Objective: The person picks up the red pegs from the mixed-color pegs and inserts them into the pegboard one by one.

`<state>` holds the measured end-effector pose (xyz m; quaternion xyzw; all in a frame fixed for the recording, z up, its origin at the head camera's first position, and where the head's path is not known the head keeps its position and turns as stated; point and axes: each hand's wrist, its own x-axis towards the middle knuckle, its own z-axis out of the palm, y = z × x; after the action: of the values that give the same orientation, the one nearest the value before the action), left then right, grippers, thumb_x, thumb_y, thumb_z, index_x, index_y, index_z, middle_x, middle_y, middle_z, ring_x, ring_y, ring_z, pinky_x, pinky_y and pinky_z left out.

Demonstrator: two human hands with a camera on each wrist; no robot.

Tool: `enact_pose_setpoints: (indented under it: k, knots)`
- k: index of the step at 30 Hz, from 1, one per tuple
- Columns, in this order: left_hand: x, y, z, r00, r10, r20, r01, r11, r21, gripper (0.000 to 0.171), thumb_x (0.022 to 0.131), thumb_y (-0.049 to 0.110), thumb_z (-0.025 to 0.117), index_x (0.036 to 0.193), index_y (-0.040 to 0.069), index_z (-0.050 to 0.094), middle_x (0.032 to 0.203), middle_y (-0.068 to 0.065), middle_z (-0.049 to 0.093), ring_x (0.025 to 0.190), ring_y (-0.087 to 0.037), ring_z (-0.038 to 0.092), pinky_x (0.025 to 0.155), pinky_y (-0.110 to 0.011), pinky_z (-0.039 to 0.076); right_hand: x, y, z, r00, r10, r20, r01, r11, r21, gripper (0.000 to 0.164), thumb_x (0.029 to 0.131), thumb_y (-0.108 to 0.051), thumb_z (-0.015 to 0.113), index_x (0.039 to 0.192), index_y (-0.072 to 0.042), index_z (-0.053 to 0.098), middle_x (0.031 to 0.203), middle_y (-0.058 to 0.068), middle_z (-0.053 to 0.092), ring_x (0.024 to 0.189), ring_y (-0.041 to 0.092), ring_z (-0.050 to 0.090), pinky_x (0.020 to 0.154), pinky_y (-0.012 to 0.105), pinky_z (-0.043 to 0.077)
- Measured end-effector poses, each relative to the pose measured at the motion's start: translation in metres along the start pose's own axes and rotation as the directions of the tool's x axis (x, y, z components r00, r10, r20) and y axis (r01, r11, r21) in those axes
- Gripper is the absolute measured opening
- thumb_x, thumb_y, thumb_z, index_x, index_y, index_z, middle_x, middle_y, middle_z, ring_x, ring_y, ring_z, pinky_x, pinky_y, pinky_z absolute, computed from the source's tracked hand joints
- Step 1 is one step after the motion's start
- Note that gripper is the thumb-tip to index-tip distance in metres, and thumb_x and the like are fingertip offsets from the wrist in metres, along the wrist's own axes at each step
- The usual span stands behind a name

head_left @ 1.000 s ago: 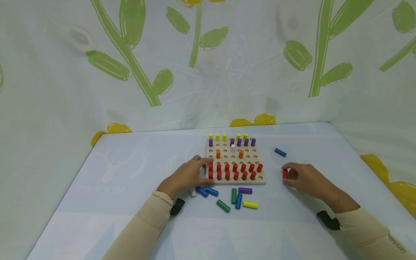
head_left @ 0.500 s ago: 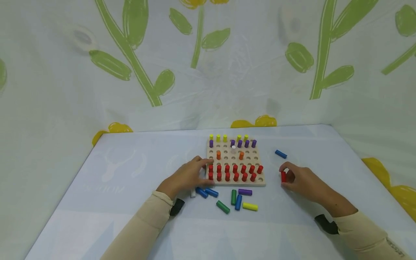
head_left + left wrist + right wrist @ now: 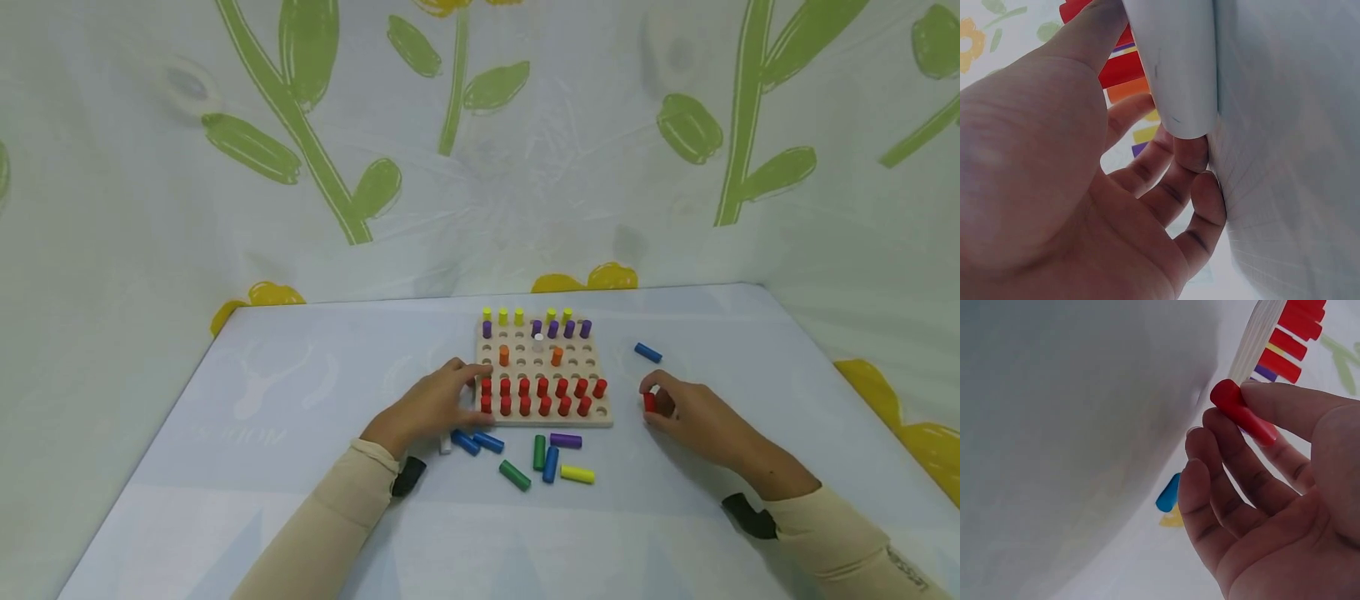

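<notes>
A wooden pegboard (image 3: 538, 372) lies on the table, with two rows of red pegs (image 3: 544, 406) standing at its near side. My left hand (image 3: 435, 404) rests at the board's left edge, thumb and forefinger spread apart and touching it. In the left wrist view a white peg (image 3: 1175, 69) looms large in front of the fingers. To the right of the board, my right hand (image 3: 697, 417) pinches a red peg (image 3: 1242, 411) between thumb and fingertips. The held peg is tilted in the right wrist view.
Loose blue, green (image 3: 515, 475), purple (image 3: 566, 440) and yellow (image 3: 577, 474) pegs lie in front of the board. One blue peg (image 3: 648, 352) lies to its right. Orange pegs (image 3: 504, 356) and a white peg (image 3: 537, 342) stand mid-board; purple and yellow ones stand farther back.
My right hand has shifted slightly left toward the board, and the red peg in its fingers has turned from upright to tilted. My left hand stays where it was.
</notes>
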<state>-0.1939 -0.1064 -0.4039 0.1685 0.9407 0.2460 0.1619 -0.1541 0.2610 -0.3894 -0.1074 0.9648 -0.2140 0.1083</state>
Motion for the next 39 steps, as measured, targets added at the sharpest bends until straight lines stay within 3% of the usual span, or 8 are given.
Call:
enact_pose_setpoints:
  k: [12,39]
  knots:
    - [0.000,0.001,0.001,1.000,-0.020,0.007,0.020,1.000,0.002,0.084,0.078,0.052,0.081,0.151,0.035,0.042,0.137,-0.004,0.052,0.114,-0.021,0.056,0.106,-0.048,0.049,0.000,-0.016,0.001,1.000,-0.027,-0.011,0.027,1.000,0.005,0.037,0.089,-0.015,0.075,0.121,-0.010,0.055,0.093,0.000,0.066,0.083,0.015,0.058,0.069,0.026,0.055]
    - [0.003,0.000,0.001,1.000,-0.017,0.011,0.017,1.000,0.000,0.083,0.079,0.051,0.081,0.151,0.036,0.042,0.136,-0.002,0.052,0.115,-0.020,0.056,0.106,-0.047,0.049,0.006,-0.042,0.006,0.992,-0.097,-0.076,0.097,0.995,0.001,0.032,0.089,-0.010,0.074,0.119,-0.012,0.060,0.103,0.002,0.071,0.093,0.018,0.065,0.082,0.040,0.060]
